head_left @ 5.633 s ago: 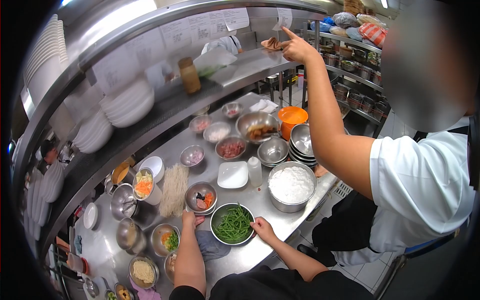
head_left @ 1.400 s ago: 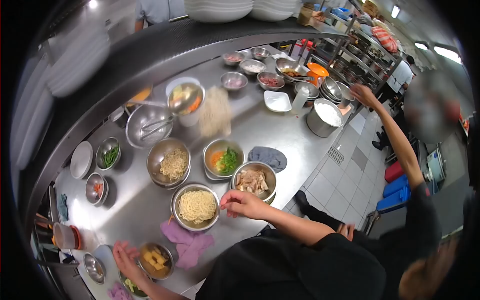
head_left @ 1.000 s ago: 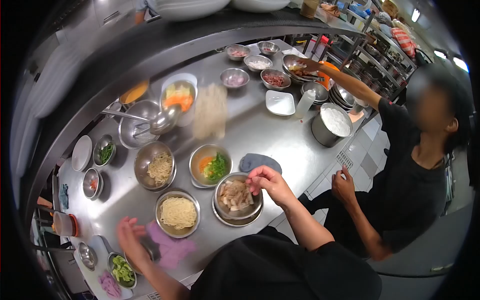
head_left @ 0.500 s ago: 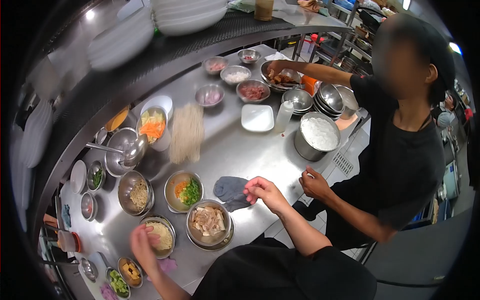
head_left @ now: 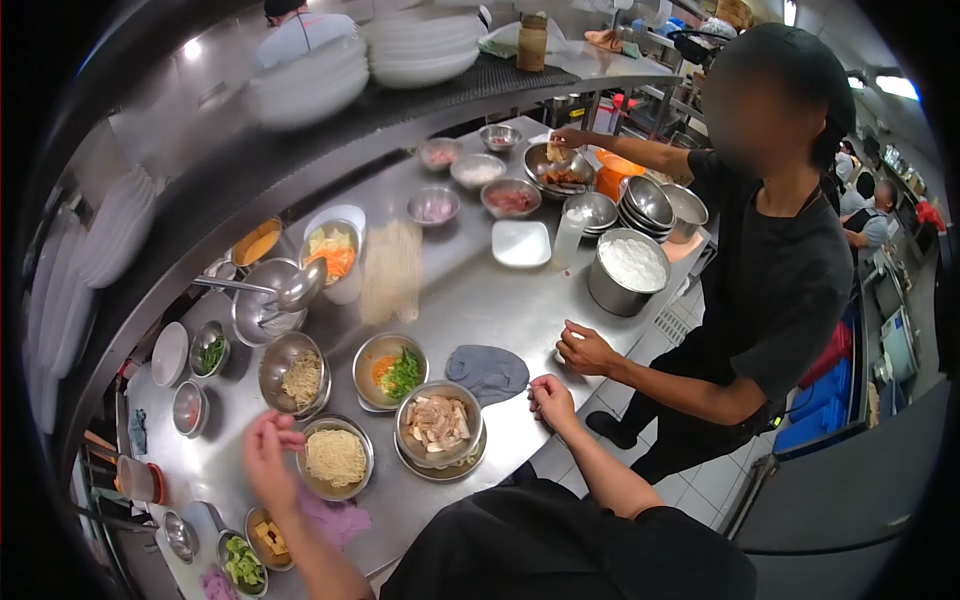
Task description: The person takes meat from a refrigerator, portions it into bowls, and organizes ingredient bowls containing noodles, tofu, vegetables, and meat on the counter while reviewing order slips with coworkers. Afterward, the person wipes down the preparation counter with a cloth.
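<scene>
Two bare hands work at either side of a cluster of steel bowls. The left hand (head_left: 268, 458) is beside the left rim of the bowl of yellow noodles (head_left: 336, 457), fingers loosely bent and apart with nothing between them; whether it touches the rim I cannot tell. The right hand (head_left: 552, 402) is curled at the table's near edge, next to the right end of a grey cloth (head_left: 486, 373), thumb and forefinger close together; whether they pinch the cloth's edge is too small to tell.

Half a second ago the right hand overlapped the cloth's right side, and the left hand covered part of the noodles. Both have shifted off, so the noodles now show nearly whole and neither hand appears to carry a bowl. A co-worker's far hand (head_left: 562, 143), which was down in a bowl, now holds a pale brown piece above it.

The noodles lie in a soft, tangled mound. Between the hands, a round, shiny bowl of pale, moist slices (head_left: 438, 424) sits on a wider one. Just behind, shredded orange and chopped green toppings (head_left: 402, 370) look crisp. The cloth is limp and folded. Farther back come brittle-looking, straight dry vermicelli (head_left: 392, 272), a glossy square white dish (head_left: 521, 244), a translucent squeeze bottle (head_left: 568, 240) and a deep cylindrical pot (head_left: 610, 290) filled with something white.
</scene>
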A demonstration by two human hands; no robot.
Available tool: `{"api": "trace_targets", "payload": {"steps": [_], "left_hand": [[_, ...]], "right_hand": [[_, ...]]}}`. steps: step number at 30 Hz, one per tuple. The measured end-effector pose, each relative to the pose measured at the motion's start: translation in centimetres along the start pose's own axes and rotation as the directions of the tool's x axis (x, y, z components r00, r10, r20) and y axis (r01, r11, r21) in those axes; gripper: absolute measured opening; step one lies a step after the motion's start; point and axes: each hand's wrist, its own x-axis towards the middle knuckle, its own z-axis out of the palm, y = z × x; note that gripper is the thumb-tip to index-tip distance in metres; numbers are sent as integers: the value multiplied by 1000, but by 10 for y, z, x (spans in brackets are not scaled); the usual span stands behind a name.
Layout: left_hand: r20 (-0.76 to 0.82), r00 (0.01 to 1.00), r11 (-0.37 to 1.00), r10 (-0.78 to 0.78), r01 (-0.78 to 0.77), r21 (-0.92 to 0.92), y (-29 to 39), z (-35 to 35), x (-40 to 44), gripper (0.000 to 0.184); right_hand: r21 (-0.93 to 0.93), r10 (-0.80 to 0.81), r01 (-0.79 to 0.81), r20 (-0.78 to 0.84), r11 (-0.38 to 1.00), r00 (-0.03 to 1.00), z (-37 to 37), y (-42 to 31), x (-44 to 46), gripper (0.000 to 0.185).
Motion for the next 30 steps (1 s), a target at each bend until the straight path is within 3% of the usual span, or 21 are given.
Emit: {"api": "trace_targets", "payload": {"steps": [5, 10, 11, 13, 14, 15, 18, 20, 23, 30], "left_hand": [[-175, 873, 890, 456, -442, 112, 96, -24, 60, 27], [-151, 713, 729, 685, -675, 116, 155, -9, 129, 24], [-114, 707, 706, 698, -654, 272, 161, -3, 138, 24], [-59, 793, 698, 607, -496, 516, 166, 6, 158, 24], [5, 692, 542, 722, -569, 618, 164, 11, 167, 26], [86, 574, 337, 814, -589, 735, 160, 13, 176, 30], [103, 557, 302, 824, -586, 752, 173, 25, 178, 37], [119, 682, 309, 721, -471, 826, 182, 29, 178, 46], [112, 722, 323, 683, -436, 840, 189, 32, 185, 52], [51, 686, 380, 725, -461, 802, 178, 30, 198, 54]], "right_hand": [[51, -3, 3, 8, 999, 1000, -2, -9, 2, 13], [-44, 2, -5, -67, 999, 998, 6, -6, -1, 13], [-139, -5, -4, -59, 990, 998, 8, -6, 0, 14], [-13, -58, 59, 14, 998, 998, 20, -15, -3, 15], [-131, -105, 104, 3, 986, 994, 25, -24, -3, 16], [-96, -144, 146, 25, 985, 989, 31, -34, -1, 19], [-10, -254, 254, 18, 967, 967, 50, -98, 5, 23], [47, -375, 374, 13, 926, 927, 60, -143, 16, 23], [116, -516, 514, -17, 850, 857, 70, -216, 29, 21], [278, -661, 641, -30, 715, 750, 103, -333, 38, 16]]}}
